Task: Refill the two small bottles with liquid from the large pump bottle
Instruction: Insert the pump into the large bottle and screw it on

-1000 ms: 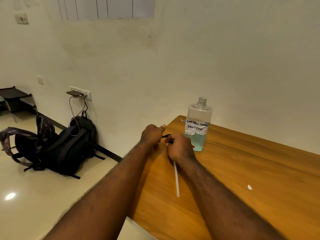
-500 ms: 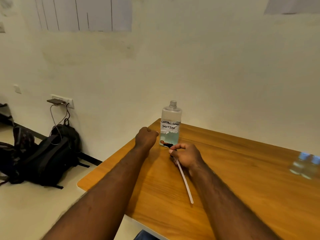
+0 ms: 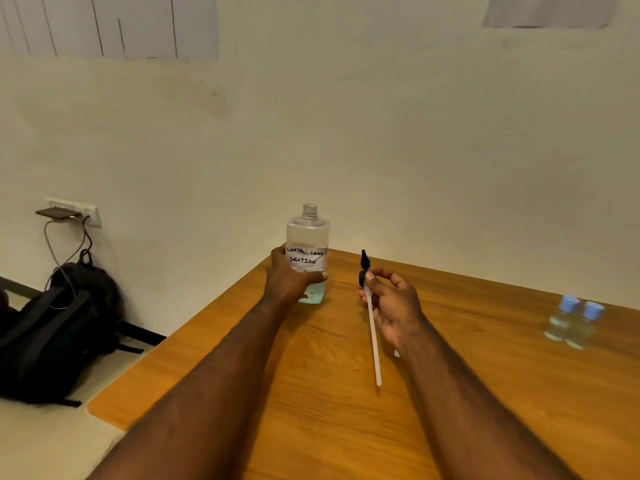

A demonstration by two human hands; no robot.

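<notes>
Over table (image 3: 485, 393), L hand (image 3: 285, 282) grips bottle (image 3: 307, 237), R hand (image 3: 391, 303) pinches pump (image 3: 371, 318).

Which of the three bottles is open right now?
The large labelled bottle in the left hand: its threaded neck is bare. Both small bottles at right wear blue caps.

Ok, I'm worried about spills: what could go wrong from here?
The large clear labelled bottle stands uncapped near a corner of the wooden table; the left hand gripping it could tip it. The black pump with white tube, held in the right hand, may drip.
</notes>
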